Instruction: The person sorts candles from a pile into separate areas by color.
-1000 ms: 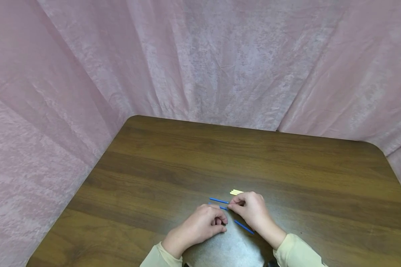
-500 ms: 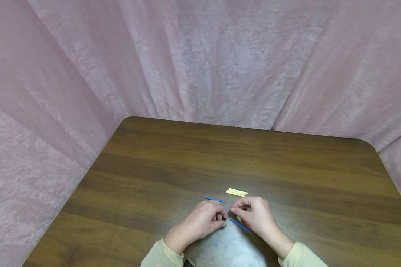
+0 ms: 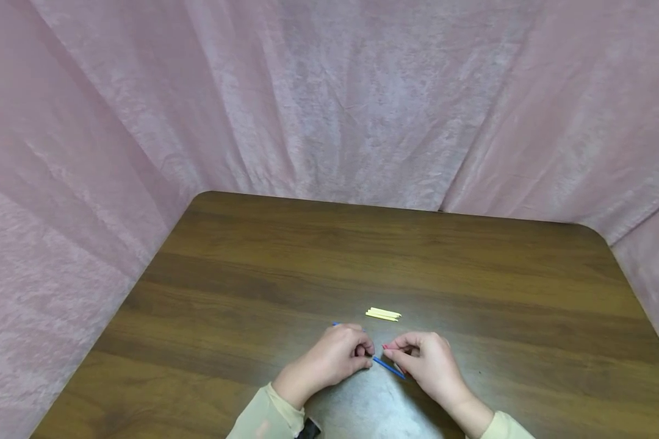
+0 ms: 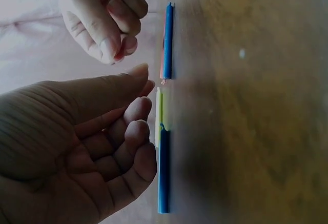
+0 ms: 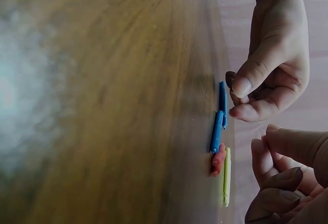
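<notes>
My right hand (image 3: 425, 360) pinches a small red piece, apparently a thin candle (image 3: 385, 347), between thumb and forefinger; most of it is hidden by the fingers. To the left, my left hand (image 3: 337, 353) hovers low over the table, fingers loosely curled, nothing visible between them. Between the hands lies a thin blue candle (image 3: 388, 367), its far end close to the left fingertips. Another blue candle (image 3: 335, 323) is mostly covered by the left hand. In the right wrist view, more red candles (image 5: 218, 160) lie beside the blue ones (image 5: 216, 131).
A small bundle of yellow candles (image 3: 383, 314) lies on the table just beyond the hands. The wooden table (image 3: 285, 256) has rounded far corners, and pink curtains (image 3: 329, 110) hang behind it and along its sides.
My right hand has drawn back from the blue candles and now pinches the red piece. The left hand stays nearly in place, covering more of the far blue candle.
</notes>
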Available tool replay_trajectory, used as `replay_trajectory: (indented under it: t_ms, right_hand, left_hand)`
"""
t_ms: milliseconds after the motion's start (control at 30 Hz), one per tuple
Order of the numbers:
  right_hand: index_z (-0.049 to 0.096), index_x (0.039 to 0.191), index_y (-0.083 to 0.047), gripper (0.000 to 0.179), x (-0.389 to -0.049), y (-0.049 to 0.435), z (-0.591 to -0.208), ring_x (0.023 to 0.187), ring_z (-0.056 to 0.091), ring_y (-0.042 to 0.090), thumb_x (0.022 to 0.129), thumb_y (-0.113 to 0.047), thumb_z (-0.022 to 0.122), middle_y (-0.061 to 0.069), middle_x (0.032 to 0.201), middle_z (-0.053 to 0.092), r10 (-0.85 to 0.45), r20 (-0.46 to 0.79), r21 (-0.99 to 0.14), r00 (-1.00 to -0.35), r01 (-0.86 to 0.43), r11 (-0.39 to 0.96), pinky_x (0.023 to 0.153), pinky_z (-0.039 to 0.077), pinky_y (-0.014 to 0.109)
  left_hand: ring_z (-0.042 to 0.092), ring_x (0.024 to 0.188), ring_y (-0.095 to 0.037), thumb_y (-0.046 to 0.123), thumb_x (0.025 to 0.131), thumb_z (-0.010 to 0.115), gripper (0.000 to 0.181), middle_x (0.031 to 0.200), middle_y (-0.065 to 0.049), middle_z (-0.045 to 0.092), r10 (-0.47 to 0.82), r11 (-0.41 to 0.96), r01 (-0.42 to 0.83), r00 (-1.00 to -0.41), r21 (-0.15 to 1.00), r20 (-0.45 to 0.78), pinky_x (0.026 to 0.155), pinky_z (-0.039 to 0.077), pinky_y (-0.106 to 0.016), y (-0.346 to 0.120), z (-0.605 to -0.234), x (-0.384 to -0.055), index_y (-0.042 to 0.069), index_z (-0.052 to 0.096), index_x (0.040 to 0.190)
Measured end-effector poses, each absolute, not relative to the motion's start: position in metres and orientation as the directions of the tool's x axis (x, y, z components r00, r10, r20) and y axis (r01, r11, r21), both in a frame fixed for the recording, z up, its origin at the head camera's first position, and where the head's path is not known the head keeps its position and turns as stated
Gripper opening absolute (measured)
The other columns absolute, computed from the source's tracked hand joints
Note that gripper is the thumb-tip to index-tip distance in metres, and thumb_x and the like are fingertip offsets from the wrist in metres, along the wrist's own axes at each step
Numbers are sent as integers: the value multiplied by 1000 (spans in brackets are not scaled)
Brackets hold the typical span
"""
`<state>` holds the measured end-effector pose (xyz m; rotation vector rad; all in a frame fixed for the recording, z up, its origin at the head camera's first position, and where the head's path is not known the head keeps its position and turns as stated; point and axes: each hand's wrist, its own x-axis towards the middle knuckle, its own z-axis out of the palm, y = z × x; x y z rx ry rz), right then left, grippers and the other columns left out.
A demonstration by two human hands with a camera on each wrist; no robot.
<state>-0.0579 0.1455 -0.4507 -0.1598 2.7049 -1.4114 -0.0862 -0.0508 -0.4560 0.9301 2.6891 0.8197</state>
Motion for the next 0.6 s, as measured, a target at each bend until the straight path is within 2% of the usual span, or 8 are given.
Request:
replay_trajectory:
  t_ms: [333, 600]
  right_hand:
    - [72, 73, -19, 12, -47, 156, -448, 46, 40, 0, 77, -13, 81, -14, 56, 54, -109, -42, -818, -993, -29, 575, 47, 35, 21]
    - [73, 74, -20, 10, -38, 166, -448, 45, 37, -1, 76, -17, 82, -12, 54, 51, -75, -28, -821, -997, -20, 571, 47, 32, 21]
  left_hand:
    - [52, 68, 0, 12, 77, 81, 11, 73, 11, 56, 642, 640, 533, -767, 553, -4, 68, 41, -14, -44, -453, -92, 14, 71, 82]
    - [47, 64, 3, 13, 75, 83, 14, 67, 14, 51, 654, 646, 552, -757, 528, -8, 67, 40, -14, -38, -457, -94, 15, 69, 78]
